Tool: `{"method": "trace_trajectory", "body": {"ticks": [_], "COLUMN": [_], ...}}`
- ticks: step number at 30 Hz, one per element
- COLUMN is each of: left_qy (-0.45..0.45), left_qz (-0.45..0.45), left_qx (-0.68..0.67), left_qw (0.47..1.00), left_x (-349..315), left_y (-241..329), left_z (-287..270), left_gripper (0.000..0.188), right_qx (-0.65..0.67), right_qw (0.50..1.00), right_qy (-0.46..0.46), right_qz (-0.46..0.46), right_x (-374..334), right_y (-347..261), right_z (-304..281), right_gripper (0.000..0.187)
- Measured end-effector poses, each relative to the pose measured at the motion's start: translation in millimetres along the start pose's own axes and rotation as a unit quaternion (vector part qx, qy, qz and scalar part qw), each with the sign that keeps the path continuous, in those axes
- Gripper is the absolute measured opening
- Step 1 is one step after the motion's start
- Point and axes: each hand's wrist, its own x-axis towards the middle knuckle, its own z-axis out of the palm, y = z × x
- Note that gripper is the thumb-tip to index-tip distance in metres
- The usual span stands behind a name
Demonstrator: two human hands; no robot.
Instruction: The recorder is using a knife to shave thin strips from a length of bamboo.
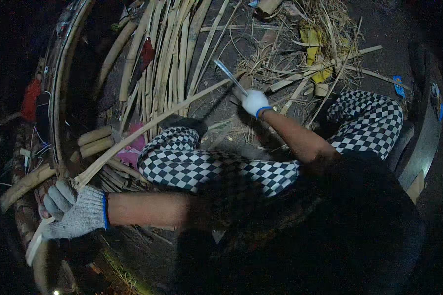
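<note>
A long, pale bamboo strip [155, 120] slants from the lower left up toward the middle. My left hand [76, 209], in a grey knitted glove with a blue cuff, is closed around it near its lower end, and a short tail sticks out below the fist. My right hand [255, 102], gloved in white, is closed on a knife whose narrow, shiny blade [226, 73] points up and to the left. The blade crosses close to the strip's far end; whether they touch, I cannot tell. The knife's handle is hidden in the glove.
Many split bamboo strips [172, 54] lie bundled beyond my legs. Thin shavings [261, 49] and yellow plastic [310, 49] litter the ground to their right. Short bamboo pieces [96, 140] and a pink cloth or bag [129, 152] lie near my left knee. A curved pole [64, 73] rises at left.
</note>
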Motion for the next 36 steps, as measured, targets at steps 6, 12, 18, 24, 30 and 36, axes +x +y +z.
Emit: {"method": "trace_trajectory", "body": {"ticks": [6,12,18,24,30,36], "left_qy": [0.002,-0.003,0.0,-0.006,-0.008,-0.007], "left_qz": [0.001,-0.001,-0.002,-0.002,0.001,0.001], "left_qx": [-0.006,-0.005,-0.009,-0.01,-0.018,-0.029], "left_qw": [1.0,1.0,1.0,1.0,1.0,1.0], "left_x": [1,2,0,3,-1,0], "left_y": [-2,-1,1,4,11,15], "left_z": [0,-1,-3,-4,-4,-7], "left_gripper": [0.028,0.028,0.028,0.028,0.028,0.028], "right_qx": [0.013,-0.089,-0.041,-0.008,-0.096,0.082], "right_qw": [0.993,0.996,0.997,0.979,0.994,0.994], "right_qy": [0.059,0.021,0.051,-0.013,-0.057,0.065], "right_qz": [-0.098,-0.022,0.038,0.203,0.019,-0.032], "right_x": [27,33,33,26,26,-32], "right_y": [4,58,73,93,77,-37], "right_z": [12,33,59,51,10,-40], "right_gripper": [0.033,0.029,0.028,0.044,0.046,0.04]}}
